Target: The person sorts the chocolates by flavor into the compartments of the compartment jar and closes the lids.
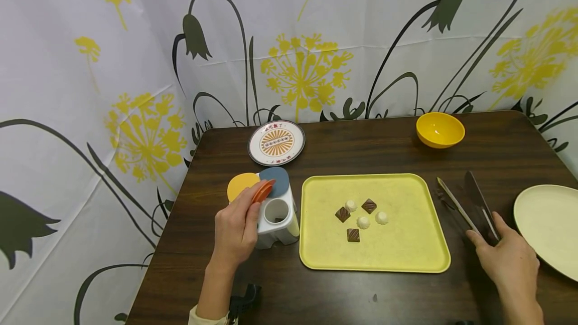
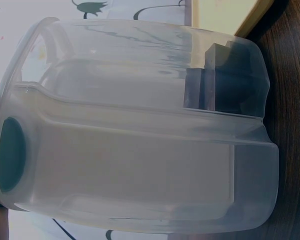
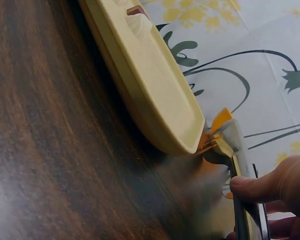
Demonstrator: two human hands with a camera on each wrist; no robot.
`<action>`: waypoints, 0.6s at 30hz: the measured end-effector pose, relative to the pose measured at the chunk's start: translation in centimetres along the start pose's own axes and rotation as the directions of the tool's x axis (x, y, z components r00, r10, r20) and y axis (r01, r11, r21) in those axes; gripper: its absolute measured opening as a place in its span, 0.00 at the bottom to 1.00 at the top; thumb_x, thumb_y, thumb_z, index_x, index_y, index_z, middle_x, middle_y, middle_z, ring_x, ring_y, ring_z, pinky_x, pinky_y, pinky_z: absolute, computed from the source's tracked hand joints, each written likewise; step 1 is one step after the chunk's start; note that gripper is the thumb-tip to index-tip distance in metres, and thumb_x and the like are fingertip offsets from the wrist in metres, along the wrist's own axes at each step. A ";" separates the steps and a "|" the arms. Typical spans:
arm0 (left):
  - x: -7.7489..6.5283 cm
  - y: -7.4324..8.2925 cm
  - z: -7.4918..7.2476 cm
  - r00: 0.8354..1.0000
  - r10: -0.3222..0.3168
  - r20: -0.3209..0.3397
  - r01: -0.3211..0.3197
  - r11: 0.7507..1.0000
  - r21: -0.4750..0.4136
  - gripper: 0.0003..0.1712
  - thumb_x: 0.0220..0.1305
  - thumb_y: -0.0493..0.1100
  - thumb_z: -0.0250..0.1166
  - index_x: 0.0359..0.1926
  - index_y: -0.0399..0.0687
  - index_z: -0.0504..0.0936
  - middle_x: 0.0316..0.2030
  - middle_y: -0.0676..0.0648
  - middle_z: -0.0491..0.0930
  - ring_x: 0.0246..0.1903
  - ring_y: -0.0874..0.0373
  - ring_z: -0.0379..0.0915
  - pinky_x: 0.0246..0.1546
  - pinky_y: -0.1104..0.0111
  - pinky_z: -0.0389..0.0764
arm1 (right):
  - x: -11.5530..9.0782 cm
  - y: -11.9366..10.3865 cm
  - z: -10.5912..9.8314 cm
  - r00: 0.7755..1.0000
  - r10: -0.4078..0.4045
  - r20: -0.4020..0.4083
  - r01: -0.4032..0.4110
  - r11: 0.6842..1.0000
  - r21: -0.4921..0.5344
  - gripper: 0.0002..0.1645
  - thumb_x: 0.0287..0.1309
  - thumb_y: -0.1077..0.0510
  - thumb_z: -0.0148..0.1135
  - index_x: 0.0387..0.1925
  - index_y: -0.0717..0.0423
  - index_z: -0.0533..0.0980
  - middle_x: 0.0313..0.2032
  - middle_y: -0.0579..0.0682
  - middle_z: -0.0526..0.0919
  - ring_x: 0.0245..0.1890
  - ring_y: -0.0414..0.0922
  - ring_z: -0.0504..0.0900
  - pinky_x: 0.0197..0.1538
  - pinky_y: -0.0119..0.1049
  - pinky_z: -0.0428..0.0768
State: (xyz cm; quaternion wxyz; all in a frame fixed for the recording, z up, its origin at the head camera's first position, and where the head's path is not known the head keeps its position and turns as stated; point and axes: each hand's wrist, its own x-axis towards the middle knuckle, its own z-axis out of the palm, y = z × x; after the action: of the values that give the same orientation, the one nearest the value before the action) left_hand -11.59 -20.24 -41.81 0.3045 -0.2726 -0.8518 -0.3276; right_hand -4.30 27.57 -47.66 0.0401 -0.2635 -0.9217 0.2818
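Observation:
My left hand [image 1: 237, 224] pinches an orange round lid [image 1: 264, 191] above a white multi-compartment container [image 1: 282, 229]. One round compartment there stands uncovered; a yellow lid [image 1: 242, 185] and a blue lid [image 1: 279, 180] cover others. Up close in the left wrist view are the container's translucent walls [image 2: 130, 160]; the left fingers are mostly outside that view. Right of the yellow tray [image 1: 406, 250], my right hand [image 1: 510, 255] holds a table knife [image 1: 475, 190] and a fork [image 1: 457, 205] together by their handles. The fork's tines [image 3: 210, 145] are partly blurred in the right wrist view.
Several dark square chocolates [image 1: 353, 235] and white round sweets [image 1: 381, 217] lie on the tray. Behind stand a patterned plate [image 1: 277, 157] and a yellow bowl [image 1: 440, 129]. A cream plate [image 1: 551, 229] lies at the right edge. A floral curtain [image 1: 334, 9] hangs beyond the table.

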 end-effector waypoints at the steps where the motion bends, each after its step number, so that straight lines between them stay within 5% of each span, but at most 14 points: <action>1: 0.0 0.0 0.0 1.000 0.000 0.000 0.000 1.000 0.000 0.22 0.69 0.42 0.53 0.62 0.47 0.77 0.47 0.48 0.84 0.39 0.54 0.82 0.43 0.55 0.83 | 0.0 0.0 0.0 1.000 0.007 0.000 -0.007 1.000 -0.009 0.46 0.60 0.47 0.64 0.72 0.62 0.57 0.58 0.79 0.66 0.54 0.80 0.65 0.50 0.69 0.64; 10: -0.1 0.0 0.0 1.000 -0.003 -0.001 0.003 1.000 0.001 0.22 0.69 0.42 0.53 0.62 0.47 0.77 0.47 0.48 0.84 0.39 0.55 0.82 0.43 0.55 0.83 | 0.0 0.2 -0.2 0.996 0.066 0.060 -0.063 0.997 -0.043 0.52 0.59 0.39 0.64 0.74 0.58 0.53 0.60 0.79 0.62 0.51 0.80 0.66 0.44 0.68 0.68; 18: -0.1 0.0 0.0 1.000 -0.009 0.006 0.009 1.000 -0.002 0.22 0.69 0.42 0.54 0.62 0.47 0.77 0.47 0.48 0.84 0.39 0.55 0.82 0.45 0.56 0.82 | 0.2 0.2 -0.3 0.999 0.021 0.028 -0.020 0.999 -0.034 0.52 0.57 0.41 0.66 0.73 0.62 0.55 0.60 0.79 0.63 0.54 0.79 0.65 0.48 0.69 0.67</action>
State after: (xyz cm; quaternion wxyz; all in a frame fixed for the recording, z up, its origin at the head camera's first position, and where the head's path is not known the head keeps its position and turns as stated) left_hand -11.55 -20.26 -41.90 0.3004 -0.2700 -0.8536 -0.3289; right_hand -4.27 27.99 -47.51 0.0195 -0.2694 -0.9241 0.2704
